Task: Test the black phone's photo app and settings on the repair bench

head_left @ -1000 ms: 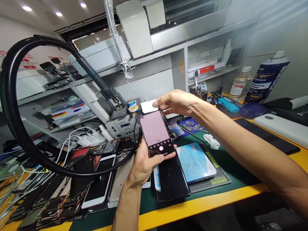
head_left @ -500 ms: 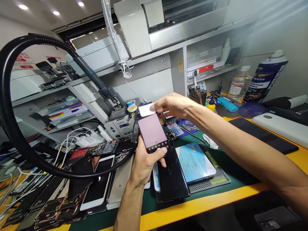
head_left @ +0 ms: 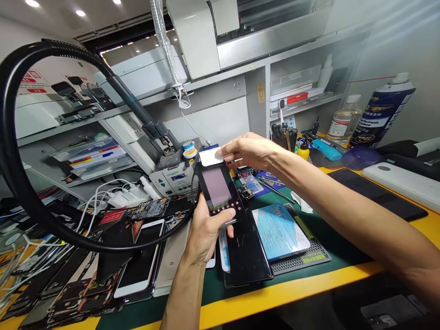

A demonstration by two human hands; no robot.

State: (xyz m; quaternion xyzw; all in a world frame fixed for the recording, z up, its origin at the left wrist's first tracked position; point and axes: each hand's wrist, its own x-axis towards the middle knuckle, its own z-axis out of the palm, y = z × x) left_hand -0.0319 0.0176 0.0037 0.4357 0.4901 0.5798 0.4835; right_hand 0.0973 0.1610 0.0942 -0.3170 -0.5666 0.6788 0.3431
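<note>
A black phone [head_left: 217,188] is held tilted, screen up, lit with a pinkish view above small icons. A flat, white, rounded piece [head_left: 209,158] is held at the phone's far end; whether they touch cannot be told.

At the centre a phone [head_left: 215,185] sits in the left hand [head_left: 206,224]; a slab [head_left: 209,157] at its far end is in the right hand [head_left: 249,149]. Nearer, a second phone [head_left: 249,256] lies left of a box [head_left: 280,229] on a pad [head_left: 319,255]. A bench unit [head_left: 177,181] stands beyond, leftward. Far right, a bottle [head_left: 343,120] stands left of a spray can [head_left: 381,114].
</note>
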